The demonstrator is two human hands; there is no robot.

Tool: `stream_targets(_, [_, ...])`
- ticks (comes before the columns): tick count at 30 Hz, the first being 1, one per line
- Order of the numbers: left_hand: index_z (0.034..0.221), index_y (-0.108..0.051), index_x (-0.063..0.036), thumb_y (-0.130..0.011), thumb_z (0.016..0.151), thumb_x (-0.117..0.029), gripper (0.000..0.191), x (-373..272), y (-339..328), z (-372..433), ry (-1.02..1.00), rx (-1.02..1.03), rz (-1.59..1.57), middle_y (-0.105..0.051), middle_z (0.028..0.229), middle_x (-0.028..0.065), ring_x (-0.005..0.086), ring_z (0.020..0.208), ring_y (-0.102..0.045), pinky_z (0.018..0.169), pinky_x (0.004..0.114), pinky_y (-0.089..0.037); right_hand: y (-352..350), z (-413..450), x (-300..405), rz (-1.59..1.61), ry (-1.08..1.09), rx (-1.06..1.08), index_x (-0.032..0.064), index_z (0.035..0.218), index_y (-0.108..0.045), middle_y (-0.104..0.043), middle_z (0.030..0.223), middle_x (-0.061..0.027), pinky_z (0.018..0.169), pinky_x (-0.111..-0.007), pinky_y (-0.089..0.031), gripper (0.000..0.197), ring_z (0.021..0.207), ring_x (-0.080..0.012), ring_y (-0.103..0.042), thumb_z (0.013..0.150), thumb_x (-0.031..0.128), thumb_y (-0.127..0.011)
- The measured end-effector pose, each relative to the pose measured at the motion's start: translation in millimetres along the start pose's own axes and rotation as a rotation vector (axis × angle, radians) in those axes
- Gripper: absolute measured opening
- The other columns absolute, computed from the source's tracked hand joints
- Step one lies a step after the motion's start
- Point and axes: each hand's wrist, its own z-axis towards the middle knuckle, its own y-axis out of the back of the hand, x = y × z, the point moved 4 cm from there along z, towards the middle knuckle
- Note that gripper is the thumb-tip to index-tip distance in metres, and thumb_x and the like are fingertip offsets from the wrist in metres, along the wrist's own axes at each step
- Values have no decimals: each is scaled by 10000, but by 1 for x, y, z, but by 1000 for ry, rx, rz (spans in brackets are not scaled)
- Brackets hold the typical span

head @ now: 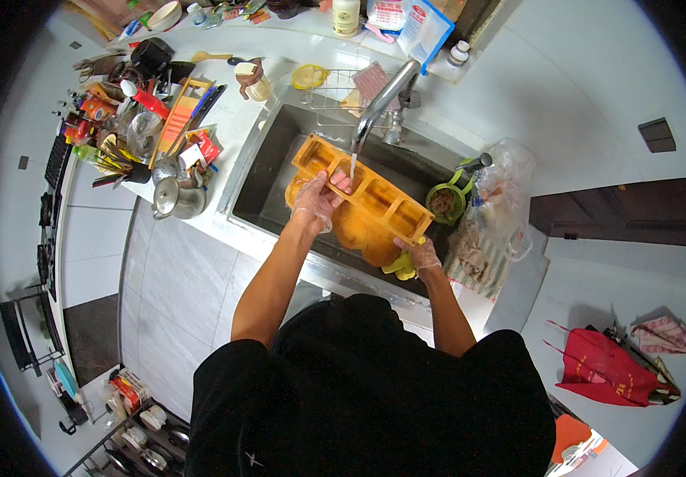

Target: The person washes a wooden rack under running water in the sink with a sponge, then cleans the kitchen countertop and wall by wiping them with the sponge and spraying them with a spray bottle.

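I hold an orange plastic caddy (378,197) with square compartments and rounded parts below, tilted over the dark sink (265,161). My left hand (317,204), in a clear disposable glove, grips its near side, with fingertips showing at one compartment. Gloved in the same way, my right hand (420,255) grips the lower right end. Beside that hand is a yellow-green cloth or sponge (401,266). A thin stream of water falls from the chrome faucet (381,98) into the caddy near my left fingers.
A green strainer (445,204) holding brownish scraps sits at the sink's right end. A plastic bag (504,191) and a striped cloth (486,268) lie beyond it. Behind the sink is a wire rack (334,89). A metal kettle (179,195) and a glass jar (253,80) stand left.
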Motion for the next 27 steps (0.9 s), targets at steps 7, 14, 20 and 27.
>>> stream_targets(7, [904, -486, -120, -482, 981, -397, 288, 20, 3, 7, 28, -186, -174, -461, 681, 24, 168, 642, -481, 641, 376, -469, 20, 26, -18, -160, 49, -23, 17, 1089, -621, -684, 971, -79, 745, -338, -507, 314, 841, -189, -638, 826, 160, -715])
stream_targets(14, [869, -456, -151, -503, 960, -461, 326, 38, 1, 19, 56, -253, -14, -346, 610, -16, 134, 554, -364, 567, 299, -383, 80, 56, -45, -282, 77, -239, 26, 1081, -630, -669, 983, -123, 742, -386, -491, 321, 853, -253, -625, 871, 269, -624])
stream_targets(20, [790, -437, -124, -441, 975, -496, 416, 47, 1, 15, 124, -248, -106, -282, 579, -11, 126, 488, -286, 497, 268, -286, 74, 29, -12, 42, -46, -343, 46, 1117, -624, -655, 1012, -109, 765, -417, -490, 362, 856, -257, -612, 903, 338, -609])
stream_targets(27, [739, -414, -99, -361, 1006, -474, 464, 47, 4, 17, 270, -176, -207, -195, 529, -44, 109, 434, -180, 436, 269, -230, 74, -5, 7, 318, 120, -130, 32, 1227, -547, -613, 1116, -87, 866, -370, -521, 597, 1029, -224, -602, 847, 474, -675])
